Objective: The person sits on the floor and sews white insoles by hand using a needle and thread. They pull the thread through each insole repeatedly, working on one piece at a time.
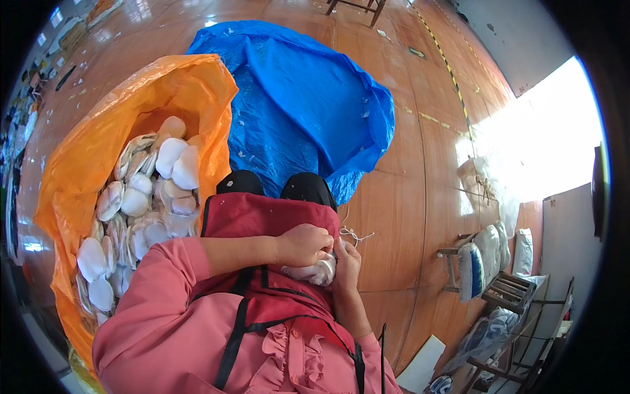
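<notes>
Over my lap, on the dark red apron (pixel 275 217), both hands meet at a crumpled white bundle of soft material (pixel 320 270). My left hand (pixel 303 245) is closed, its fingers curled at the top of the bundle. Along the bundle's right side, my right hand (pixel 346 261) is closed too, thumb pointing up and close to the left fingers. A loose white string (pixel 356 234) trails just beyond the right thumb. Exactly what the fingertips pinch is too small to make out.
At my left stands an open orange sack (pixel 72 171) filled with many white, rounded padded pieces (pixel 136 202). A blue plastic sheet or bag (pixel 289 98) spreads before my knees. On the right are a wooden stool with cushions (pixel 485 253) and a white board (pixel 421 365) on the tiled floor.
</notes>
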The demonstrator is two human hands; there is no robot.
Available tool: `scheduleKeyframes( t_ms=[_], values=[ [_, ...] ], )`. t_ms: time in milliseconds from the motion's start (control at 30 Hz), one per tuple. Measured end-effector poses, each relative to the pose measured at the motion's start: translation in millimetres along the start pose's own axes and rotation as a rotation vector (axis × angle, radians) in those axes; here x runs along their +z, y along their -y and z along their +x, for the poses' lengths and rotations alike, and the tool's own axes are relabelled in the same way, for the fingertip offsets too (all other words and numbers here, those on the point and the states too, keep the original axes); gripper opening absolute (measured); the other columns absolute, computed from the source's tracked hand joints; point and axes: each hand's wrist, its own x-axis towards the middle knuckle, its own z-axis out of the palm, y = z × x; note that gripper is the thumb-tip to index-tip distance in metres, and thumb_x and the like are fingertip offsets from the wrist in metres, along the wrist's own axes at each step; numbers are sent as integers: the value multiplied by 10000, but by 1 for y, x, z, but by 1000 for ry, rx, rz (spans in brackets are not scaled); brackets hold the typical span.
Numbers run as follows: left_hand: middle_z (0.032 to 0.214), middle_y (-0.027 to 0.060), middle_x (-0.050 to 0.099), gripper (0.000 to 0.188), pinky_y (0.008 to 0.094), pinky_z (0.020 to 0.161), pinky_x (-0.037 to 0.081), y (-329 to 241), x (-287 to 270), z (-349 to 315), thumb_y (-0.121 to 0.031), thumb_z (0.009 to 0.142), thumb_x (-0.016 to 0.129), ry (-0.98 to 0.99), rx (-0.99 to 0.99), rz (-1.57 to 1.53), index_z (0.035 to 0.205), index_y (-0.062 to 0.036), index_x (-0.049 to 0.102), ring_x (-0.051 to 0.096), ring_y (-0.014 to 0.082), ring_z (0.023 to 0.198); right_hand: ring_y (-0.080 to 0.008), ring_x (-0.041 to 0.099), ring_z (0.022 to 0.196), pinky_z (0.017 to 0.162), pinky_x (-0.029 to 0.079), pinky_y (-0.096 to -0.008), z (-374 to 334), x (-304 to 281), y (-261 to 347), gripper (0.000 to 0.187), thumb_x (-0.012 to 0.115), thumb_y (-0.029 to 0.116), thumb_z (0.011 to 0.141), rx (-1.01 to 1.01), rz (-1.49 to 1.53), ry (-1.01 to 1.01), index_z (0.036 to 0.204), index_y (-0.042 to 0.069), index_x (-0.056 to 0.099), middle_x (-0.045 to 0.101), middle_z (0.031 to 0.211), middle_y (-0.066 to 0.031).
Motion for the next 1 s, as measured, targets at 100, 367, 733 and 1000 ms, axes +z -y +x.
scheduleKeyframes(
  t_ms=[100,367,733,1000],
  values=[
    [843,149,636,150,463,736,486,1,2,-3,-198,820,674,-15,-21,-14,857,-55,651,628,358,827,-63,536,645,571,421,-230,7,-10,-11,207,622,180,972,-24,-26,-6,840,31,681,632,763,11],
    [858,149,620,128,462,751,483,-11,18,-18,-169,843,626,-177,-52,-11,882,-49,646,621,353,835,-66,536,643,566,417,-234,13,-12,-20,203,626,192,973,-17,-2,-62,866,29,682,629,762,12],
    [811,123,542,113,424,717,458,-9,20,-36,-144,888,607,-290,365,264,879,-37,574,559,319,769,-60,501,586,522,380,-237,8,5,-6,222,621,197,972,119,30,-42,787,76,648,576,690,42],
    [769,123,613,210,423,628,481,-16,15,-38,-229,879,674,-382,-58,-124,932,-49,579,630,312,714,-66,559,721,653,463,-230,-1,6,6,113,646,116,942,-266,-200,213,864,38,666,638,805,18]
  ],
)
